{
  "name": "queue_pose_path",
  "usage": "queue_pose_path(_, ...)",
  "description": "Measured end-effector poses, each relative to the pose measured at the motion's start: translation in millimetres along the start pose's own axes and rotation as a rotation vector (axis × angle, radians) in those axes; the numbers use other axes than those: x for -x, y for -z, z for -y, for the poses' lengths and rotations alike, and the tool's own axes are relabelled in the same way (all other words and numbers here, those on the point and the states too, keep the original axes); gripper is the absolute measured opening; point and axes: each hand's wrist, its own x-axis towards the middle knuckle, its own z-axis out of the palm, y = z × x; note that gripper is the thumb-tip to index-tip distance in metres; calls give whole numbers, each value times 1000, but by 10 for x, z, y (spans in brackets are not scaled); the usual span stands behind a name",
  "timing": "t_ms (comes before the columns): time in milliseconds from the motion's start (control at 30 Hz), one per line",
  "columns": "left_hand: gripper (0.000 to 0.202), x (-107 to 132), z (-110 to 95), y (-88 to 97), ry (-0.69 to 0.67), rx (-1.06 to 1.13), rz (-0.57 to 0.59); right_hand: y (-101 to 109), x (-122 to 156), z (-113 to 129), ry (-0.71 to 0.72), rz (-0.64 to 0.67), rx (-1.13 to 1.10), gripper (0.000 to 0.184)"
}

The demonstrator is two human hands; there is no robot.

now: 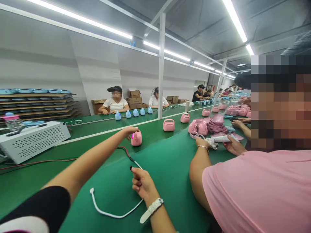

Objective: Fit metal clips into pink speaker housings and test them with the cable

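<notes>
Hands apart: your left hand (130,131) rests on the pink device (136,138) out on the green desk (167,161) — your right hand (142,183), nearer you, pinches the white cable (109,212) by its black plug (131,168).

Bright, even light from the ceiling tube lamps (82,19) above me leaves only faint shadows on the green belt (170,161), while wide-angle distortion stretches the frame's edges.
</notes>
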Motion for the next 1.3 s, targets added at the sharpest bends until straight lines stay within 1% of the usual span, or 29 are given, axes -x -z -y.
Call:
queue_pose_path(67,25,309,10,249,-89,22,100,12,18,14,-21,24,55,46)
queue_pose_path(100,27,515,70,386,-143,43,137,16,31,30,-34,41,89,45)
queue_pose_path(133,29,747,177,525,-198,69,158,17,50,50,-51,58,128,44)
queue_pose_path(167,32,995,334,658,-243,101,164,13,78,71,-71,75,172,42)
queue_pose_path(200,36,1250,537,780,-270,134,161,2,116,90,-94,94,221,39)
queue_pose_path(233,39,1499,780,884,-304,188,127,-18,163,101,-119,114,274,36)
queue_pose_path(267,42,1737,1049,963,-382,273,54,-50,218,100,-145,137,327,33)
queue_pose_path(300,44,1956,1331,1014,-395,332,-14,-95,280,84,-174,164,381,30)
queue_pose_path(333,44,2153,1611,1031,-369,385,-73,-154,347,52,-205,197,433,28)
queue_pose_path(367,45,2324,1875,1014,-304,439,-113,-225,416,3,-241,236,484,25)
queue_pose_path(433,48,2584,2316,894,-95,565,-122,-394,559,-134,-324,329,585,22)
queue_pose_path(467,50,2670,2482,805,-3,646,-96,-482,629,-214,-363,375,632,20)
queue_pose_path(500,49,2730,2610,709,57,720,-62,-566,695,-296,-397,413,673,19)
queue_pose_path(533,46,2767,2704,614,76,781,-30,-641,755,-375,-422,439,708,18)
queue_pose_path(567,42,2785,2767,529,62,823,-6,-705,804,-446,-439,453,734,17)
queue_pose_path(633,34,2786,2828,404,-11,869,6,-791,871,-553,-456,444,768,18)
queue_pose_path(733,31,2757,2850,330,-76,904,9,-836,909,-617,-464,391,785,23)
queue_pose_path(1033,33,2758,2845,335,-122,925,32,-918,951,-586,-466,311,771,30)
queue_pose_path(1133,41,2762,2825,336,-121,920,38,-890,1021,-676,-410,260,709,32)
queue_pose_path(1233,44,2759,2813,347,-114,901,28,-819,1125,-826,-345,194,590,43)
queue_pose_path(1300,45,2755,2814,358,-104,887,26,-773,1182,-918,-343,174,492,51)
